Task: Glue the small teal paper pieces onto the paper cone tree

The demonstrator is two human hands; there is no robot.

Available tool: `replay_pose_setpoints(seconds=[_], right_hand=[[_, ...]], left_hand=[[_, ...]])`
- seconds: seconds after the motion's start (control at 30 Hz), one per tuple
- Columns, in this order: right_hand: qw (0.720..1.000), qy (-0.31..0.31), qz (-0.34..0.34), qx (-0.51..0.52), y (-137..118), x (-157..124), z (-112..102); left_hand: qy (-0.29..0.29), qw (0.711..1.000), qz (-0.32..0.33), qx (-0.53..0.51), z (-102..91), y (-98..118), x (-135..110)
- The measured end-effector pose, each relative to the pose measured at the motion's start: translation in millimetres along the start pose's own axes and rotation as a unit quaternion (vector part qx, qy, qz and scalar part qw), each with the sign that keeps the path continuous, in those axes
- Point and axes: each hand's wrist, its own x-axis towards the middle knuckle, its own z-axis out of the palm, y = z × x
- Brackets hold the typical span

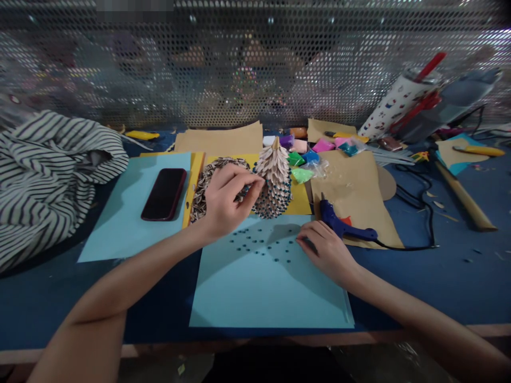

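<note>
- Fingers (249, 183) of our left hand (227, 201) press together against the thumb at the flank of the folded-paper cone (275, 178); whatever lies between them is too small to tell.
- Cone: upright, tip up, on a yellow card (298, 201) just beside the left hand. Its tiers of tan paper scales end in a band of teal beads (273, 205) toward the base.
- Partly behind the left hand, touching it, lies a rounded form covered in striped scales (211, 183).
- Our right hand (327, 252) rests on a light blue card (271, 290), fingers curved, with a small dark item (309, 244) at the fingertips; we cannot tell whether it is held.
- Loose teal beads (259, 244) lie scattered on this card, between the two hands.
- Just beyond the right hand, a blue hot glue gun (343, 226) lies on a kraft paper sheet (355, 199).
- Behind the cone are small bags of coloured clay (307, 158).
- To the left, a dark phone (163, 194) lies on a pale blue sheet (128, 213), beside a striped cloth (51, 181).
- All of this lies on a blue table (451, 282), with a perforated metal screen (255, 64) behind.
</note>
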Motion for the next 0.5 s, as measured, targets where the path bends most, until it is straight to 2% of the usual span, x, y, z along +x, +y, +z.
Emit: replay_pose_setpoints(seconds=[0.27,0.4,0.5], right_hand=[[0.999,0.048,-0.021,-0.004,-2.2,3.8,-7.3],[0.996,0.085,-0.033,-0.003,-7.3,12.4,-21.2],[0.991,0.123,-0.048,-0.007,-14.1,29.1,-34.1]], left_hand=[[-0.002,0.999,0.044,0.001,0.1,0.5,-5.9],[-0.004,0.999,0.042,0.002,0.0,0.9,-6.2],[-0.001,0.999,0.035,-0.006,-2.1,1.1,-5.5]])
